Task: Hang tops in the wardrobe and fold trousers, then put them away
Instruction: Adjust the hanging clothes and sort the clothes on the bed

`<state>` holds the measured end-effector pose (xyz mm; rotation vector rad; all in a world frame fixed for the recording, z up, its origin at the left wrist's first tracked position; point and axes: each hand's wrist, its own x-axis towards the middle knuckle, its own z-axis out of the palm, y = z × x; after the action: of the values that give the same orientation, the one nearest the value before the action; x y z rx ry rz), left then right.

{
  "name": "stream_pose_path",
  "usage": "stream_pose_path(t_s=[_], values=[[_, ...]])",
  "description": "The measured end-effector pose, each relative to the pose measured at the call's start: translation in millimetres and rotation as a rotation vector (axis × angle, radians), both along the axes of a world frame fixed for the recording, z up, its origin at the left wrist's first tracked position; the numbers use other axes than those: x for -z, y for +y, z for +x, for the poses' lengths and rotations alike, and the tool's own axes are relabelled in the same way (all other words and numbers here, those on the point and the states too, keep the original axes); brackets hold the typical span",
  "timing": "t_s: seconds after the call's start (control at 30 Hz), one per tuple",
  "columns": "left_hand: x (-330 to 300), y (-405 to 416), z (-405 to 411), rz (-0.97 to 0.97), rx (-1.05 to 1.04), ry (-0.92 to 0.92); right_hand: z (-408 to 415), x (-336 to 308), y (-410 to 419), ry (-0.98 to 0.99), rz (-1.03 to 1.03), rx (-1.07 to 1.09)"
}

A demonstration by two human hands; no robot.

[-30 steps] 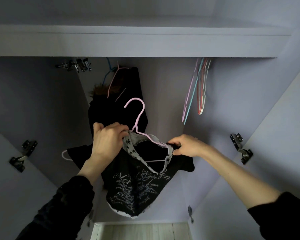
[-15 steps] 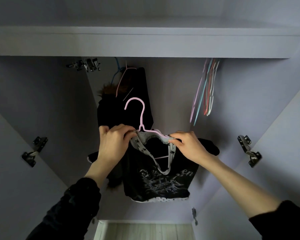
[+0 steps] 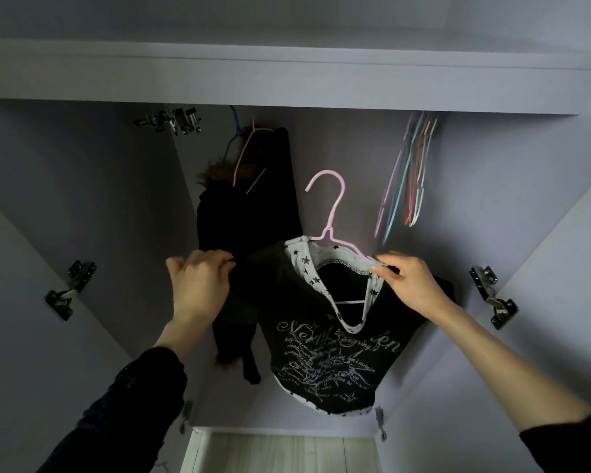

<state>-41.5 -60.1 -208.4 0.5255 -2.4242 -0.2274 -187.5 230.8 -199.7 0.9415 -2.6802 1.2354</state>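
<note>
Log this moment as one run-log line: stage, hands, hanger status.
stage: fitting black top onto pink hanger | left hand: grips shoulder fabric | right hand: pinches collar | hanger status: not on rail

Black printed top (image 3: 325, 349) on pink hanger (image 3: 331, 213)

Dim, cool, bluish light fills the view, brightest along the ceiling at twelve o'clock and floor at six. Dark garments lose detail. Wide-angle distortion bends edges at three and nine.
</note>
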Motion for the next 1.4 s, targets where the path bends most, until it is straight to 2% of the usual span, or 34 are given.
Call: stream_pose_path(t_s=[0.13,0.27,0.33,0.4,0.47,0.5,0.63,0.8,1.0,1.27,1.33,1.4], values=[[1,-19,11,0.066,-0.259,-0.168,-10,2,14,-0.004,0.005,0.102],[1,-21,10,0.133,-0.369,-0.312,-8,0,11,-0.023,-0.004,0.064],[-6,-16,7,0.130,-0.275,-0.212,-5,-2,6,-0.025,0.003,0.025],[-12,-6,4,0.037,-0.017,-0.104,-4,-4,0,-0.025,0.020,-0.001],[-16,7,2,-0.063,0.174,-0.120,-3,-6,-6,-0.032,0.040,-0.022],[-16,12,1,-0.090,0.206,-0.137,-1,-8,-9,-0.037,0.041,-0.035],[-20,16,0,-0.060,0.230,-0.054,3,-15,-13,-0.063,0.007,-0.072],[-19,9,0,0.015,0.200,0.078,-6,-10,4,-0.082,0.154,-0.014],[-12,2,0,0.040,0.176,0.097,-12,3,15,-0.119,0.231,-0.010],[2,2,3,0.056,0.179,0.032,-8,9,10,0.220,0.555,-0.018],[5,5,4,0.069,0.174,0.019,-5,7,8,0.236,0.703,-0.042],[9,9,4,0.070,0.186,0.018,-4,6,9,0.198,0.738,-0.062]])
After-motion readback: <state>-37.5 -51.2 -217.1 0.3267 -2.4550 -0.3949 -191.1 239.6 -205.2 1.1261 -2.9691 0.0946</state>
